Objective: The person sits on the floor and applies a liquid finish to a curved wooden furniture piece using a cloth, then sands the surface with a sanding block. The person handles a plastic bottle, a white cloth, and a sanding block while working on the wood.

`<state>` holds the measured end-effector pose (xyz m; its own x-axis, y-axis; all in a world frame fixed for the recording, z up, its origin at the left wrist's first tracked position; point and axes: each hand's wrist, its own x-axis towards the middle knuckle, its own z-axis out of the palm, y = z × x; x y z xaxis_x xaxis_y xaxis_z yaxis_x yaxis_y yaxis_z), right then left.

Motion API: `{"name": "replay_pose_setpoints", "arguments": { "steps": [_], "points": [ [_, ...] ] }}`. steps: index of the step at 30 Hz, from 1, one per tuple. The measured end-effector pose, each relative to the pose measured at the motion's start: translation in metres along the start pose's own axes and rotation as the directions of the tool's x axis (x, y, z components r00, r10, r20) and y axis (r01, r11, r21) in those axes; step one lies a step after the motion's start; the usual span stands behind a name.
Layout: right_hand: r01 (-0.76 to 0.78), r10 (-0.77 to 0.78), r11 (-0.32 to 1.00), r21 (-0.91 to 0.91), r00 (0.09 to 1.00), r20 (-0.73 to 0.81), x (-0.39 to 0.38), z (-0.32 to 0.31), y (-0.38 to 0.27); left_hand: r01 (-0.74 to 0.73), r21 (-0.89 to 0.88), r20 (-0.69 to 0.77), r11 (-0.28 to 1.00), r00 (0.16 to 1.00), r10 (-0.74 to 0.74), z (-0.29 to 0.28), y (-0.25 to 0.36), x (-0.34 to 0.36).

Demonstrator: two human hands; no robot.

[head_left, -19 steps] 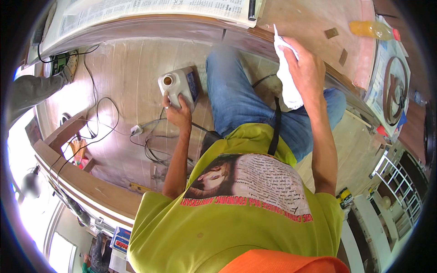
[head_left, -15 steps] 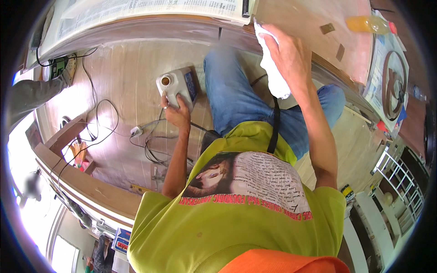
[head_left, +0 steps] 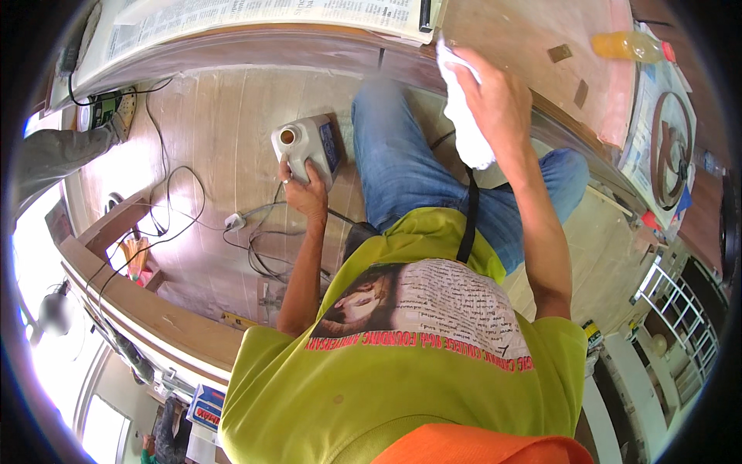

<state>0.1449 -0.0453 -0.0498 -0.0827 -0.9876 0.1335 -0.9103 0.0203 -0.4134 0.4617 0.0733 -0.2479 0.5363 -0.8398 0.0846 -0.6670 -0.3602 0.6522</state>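
Observation:
My left hand (head_left: pixel 308 193) grips the near side of a pale grey plastic jug (head_left: pixel 311 133), thumb and fingers spread around it. The jug tilts a little, and its round mouth is uncapped with a brownish inside; a dark blue label shows on its right side. My right hand (head_left: pixel 496 97) is closed around a bunched white cloth (head_left: pixel 467 124). One end of the cloth reaches up to the edge of the wooden panel (head_left: pixel 533 31), while the rest hangs down below my fingers.
Newspaper (head_left: pixel 332 19) covers the work surface at upper left. A bottle of yellow liquid (head_left: pixel 630 46) lies at upper right, beside small brown sandpaper-like pieces (head_left: pixel 559 52). Black cables (head_left: pixel 263 255) lie on the floor near a wooden frame (head_left: pixel 147 298). Another person's foot (head_left: pixel 116 131) is at left.
The view has shifted slightly, so most things sit a little further right. Both hands keep their holds on the jug and the cloth, with little other visible movement.

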Motion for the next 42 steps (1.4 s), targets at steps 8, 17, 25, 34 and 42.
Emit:
{"name": "replay_pose_setpoints", "arguments": {
  "steps": [8, 17, 25, 34, 42],
  "points": [
    [-0.109, 0.109, 0.994, 0.007, 0.985, -0.131, -0.036, -0.028, 0.052, -0.007, -0.053, 0.017, 0.999, 1.0, 0.008, -0.005, 0.003, -0.002],
    [-0.07, 0.07, 0.997, 0.032, 0.997, -0.02, -0.014, -0.003, 0.01, -0.051, 0.01, -0.015, 0.999, 0.999, 0.051, -0.004, -0.001, -0.002],
    [-0.07, 0.071, 0.997, 0.04, 0.997, -0.033, -0.007, 0.015, -0.006, 0.015, 0.027, 0.028, 1.0, 0.999, -0.016, -0.008, 0.013, -0.007],
    [-0.249, 0.309, 0.947, 0.202, 0.876, -0.369, -0.085, -0.009, 0.093, -0.107, 0.015, -0.051, 0.994, 0.993, 0.108, -0.002, 0.001, -0.004],
    [-0.219, 0.687, 0.702, 0.678, 0.46, -0.563, -0.148, -0.003, 0.15, -0.132, -0.098, -0.007, 0.986, 0.991, 0.132, 0.0, -0.003, -0.006]
  ]
}}
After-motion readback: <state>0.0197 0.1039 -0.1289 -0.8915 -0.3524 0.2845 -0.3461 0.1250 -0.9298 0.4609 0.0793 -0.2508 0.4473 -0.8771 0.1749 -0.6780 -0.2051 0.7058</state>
